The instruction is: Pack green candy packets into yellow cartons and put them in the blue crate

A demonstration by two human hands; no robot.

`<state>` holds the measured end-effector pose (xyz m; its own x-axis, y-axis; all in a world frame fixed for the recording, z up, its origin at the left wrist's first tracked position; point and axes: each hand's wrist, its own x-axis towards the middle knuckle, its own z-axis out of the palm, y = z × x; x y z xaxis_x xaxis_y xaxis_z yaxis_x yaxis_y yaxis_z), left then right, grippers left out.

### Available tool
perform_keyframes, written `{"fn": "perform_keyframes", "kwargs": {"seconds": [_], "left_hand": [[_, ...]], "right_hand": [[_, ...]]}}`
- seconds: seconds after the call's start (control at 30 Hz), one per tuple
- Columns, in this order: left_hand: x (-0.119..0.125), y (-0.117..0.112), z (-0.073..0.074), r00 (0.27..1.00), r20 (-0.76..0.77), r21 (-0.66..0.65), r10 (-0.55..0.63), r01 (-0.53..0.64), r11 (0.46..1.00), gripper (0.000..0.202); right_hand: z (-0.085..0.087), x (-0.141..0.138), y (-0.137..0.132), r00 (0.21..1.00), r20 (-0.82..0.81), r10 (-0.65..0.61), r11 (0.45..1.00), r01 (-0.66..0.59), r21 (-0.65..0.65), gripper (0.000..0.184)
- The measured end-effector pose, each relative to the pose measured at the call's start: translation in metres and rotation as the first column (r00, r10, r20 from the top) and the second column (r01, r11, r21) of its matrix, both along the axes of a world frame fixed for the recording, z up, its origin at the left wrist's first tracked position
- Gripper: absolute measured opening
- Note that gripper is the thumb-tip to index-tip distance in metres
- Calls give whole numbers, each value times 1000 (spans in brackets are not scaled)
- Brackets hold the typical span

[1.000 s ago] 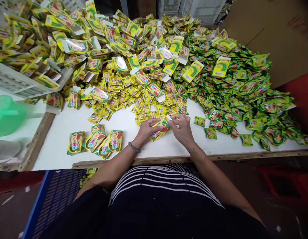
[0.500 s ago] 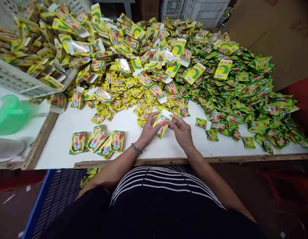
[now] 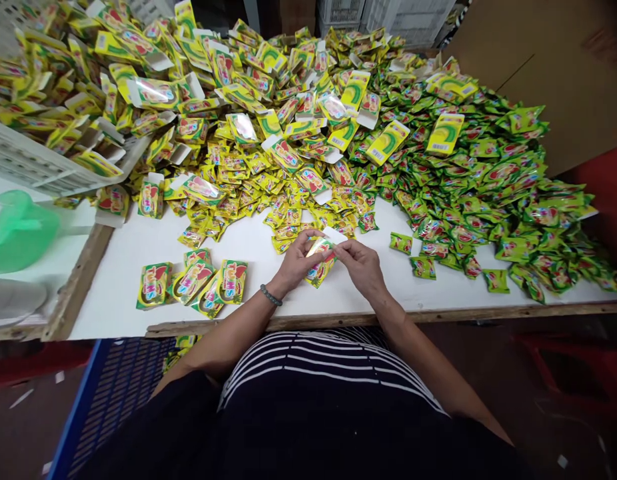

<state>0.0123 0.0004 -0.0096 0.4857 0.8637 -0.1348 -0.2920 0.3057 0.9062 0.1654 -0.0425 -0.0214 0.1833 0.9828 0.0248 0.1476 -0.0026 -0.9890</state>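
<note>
Between my hands is a small yellow and green candy box (image 3: 319, 265), tilted, its white end flap (image 3: 334, 234) standing up at the far end. My left hand (image 3: 293, 264), with a beaded bracelet at the wrist, is closed around the box's left side, thumb across its front. At the upper right corner by the flap, my right hand (image 3: 363, 268) pinches the box with its fingertips. What lies inside the box is hidden. Several closed candy boxes (image 3: 232, 281) lie bunched on the white table (image 3: 268, 313) to the left of my hands.
Yellow candy packets (image 3: 238, 203) and open boxes (image 3: 198, 189) heap up beyond my hands. Green candy packets (image 3: 508, 173) pile to the right. A white crate (image 3: 53, 163) full of boxes, a green scoop (image 3: 23, 230) and a white cup (image 3: 13, 298) stand left. Below is a blue basket (image 3: 108, 380).
My right fingers have moved inward and left onto the box's flap end. The flap looks more folded over than before, and the box has tipped slightly and come a little lower.
</note>
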Motion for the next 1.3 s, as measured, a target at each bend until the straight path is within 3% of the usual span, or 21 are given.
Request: {"fn": "perform_keyframes", "kwargs": {"seconds": [0.17,0.37,0.5,0.7,0.93,1.03,1.17,1.3], "left_hand": [[-1,0,5,999,0,-18,-38,38,999,49],[-3,1,2,994,-83,5,71,-71,997,52],[-3,1,1,992,-104,49,72,-67,997,48],[-3,1,1,992,-127,58,22,-15,998,48],[-4,0,2,989,-136,69,60,-51,996,50],[-2,0,-1,990,-104,68,99,-92,993,48],[-1,-3,-5,987,-86,44,133,-130,991,48],[0,-4,-7,990,-88,78,113,-106,991,52]], "right_hand": [[10,7,7,996,-69,50,997,-53,-48,43],[17,7,0,999,19,45,999,-45,-22,28],[16,4,0,999,34,-8,999,10,-52,26],[7,11,4,979,-200,-43,990,14,-142,32],[15,18,-4,988,-125,92,983,-110,-146,30],[11,7,-13,988,-143,59,993,-73,-91,33],[2,-17,-26,993,37,-111,994,111,7,38],[-1,-29,-27,945,264,-194,979,169,115,35]]}}
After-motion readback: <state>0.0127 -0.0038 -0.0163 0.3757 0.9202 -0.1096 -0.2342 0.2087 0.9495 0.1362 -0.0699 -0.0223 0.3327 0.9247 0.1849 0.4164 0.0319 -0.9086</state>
